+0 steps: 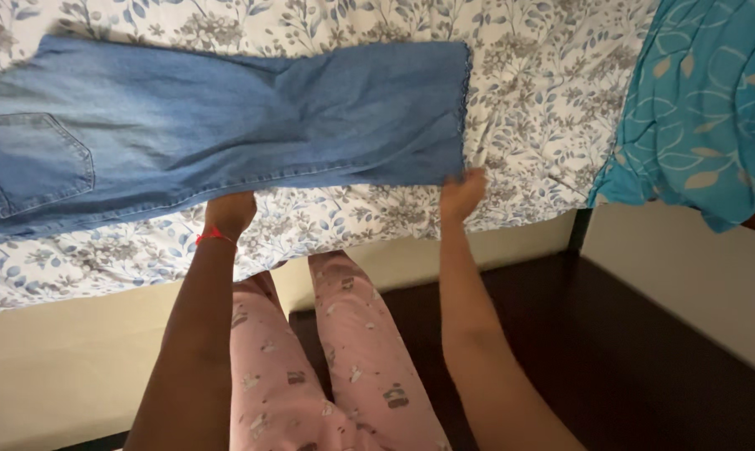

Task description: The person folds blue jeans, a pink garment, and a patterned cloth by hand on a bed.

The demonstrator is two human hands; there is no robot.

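Denim jeans (227,125) lie flat across the floral bedsheet (544,100), their waist cut off at the picture's left edge. The left hand (229,213) pinches the lower side seam; the right hand (461,194) grips the hem corner, its fingers blurred. A teal cloth (703,108) lies near, partly out of frame.

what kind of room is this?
Likely a bedroom: a bed with a floral sheet, jeans laid out on it, a teal cloth at its corner.
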